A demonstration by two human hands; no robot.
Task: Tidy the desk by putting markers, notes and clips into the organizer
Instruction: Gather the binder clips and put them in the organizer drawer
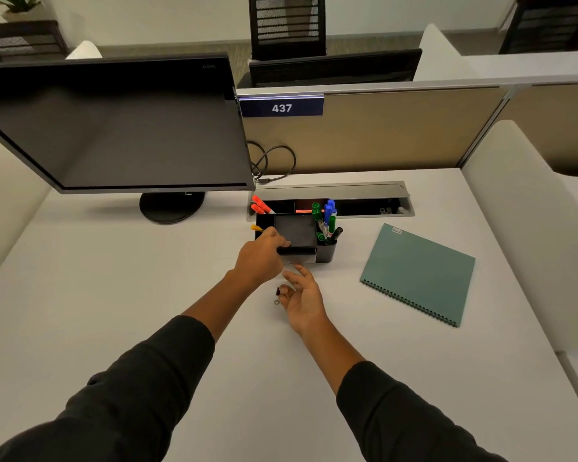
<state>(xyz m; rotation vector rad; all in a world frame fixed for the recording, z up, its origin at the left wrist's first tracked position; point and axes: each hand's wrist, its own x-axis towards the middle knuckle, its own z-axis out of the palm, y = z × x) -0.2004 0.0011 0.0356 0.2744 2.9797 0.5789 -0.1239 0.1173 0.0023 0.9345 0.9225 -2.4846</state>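
Monitor (114, 128), screen dark, stands on a round base at the far left of the surface (114, 295). Cable loops (274, 161) hang behind its right edge against the partition.

Left hand (259, 258) reaches to the organizer (296, 233) near the far edge, about mid-width. Its fingers curl over the organizer's front left edge, at the small drawer (299, 256); the fingertips touch the black front lip. Whether the grip actually closes on the drawer or only rests there cannot be told.

An orange marker (257, 228) pokes out of the organizer's left compartment, just above the left knuckles. Two red-orange markers (260, 205) lean from the back left compartment. Green and blue markers (326, 216) stand in the right cup, with a black one at its right side.

Right hand (302, 295) lies just in front of the organizer, palm up and turned left, fingers loosely spread. A dark red binder clip (278, 295) sits at the thumb and index finger, wire handles pointing toward the near edge; the grip on it looks like a light pinch.

Behind the organizer, a metal cable tray (331, 191) is set into the surface. A teal spiral notebook (417, 271) lies flat, well right of the organizer.
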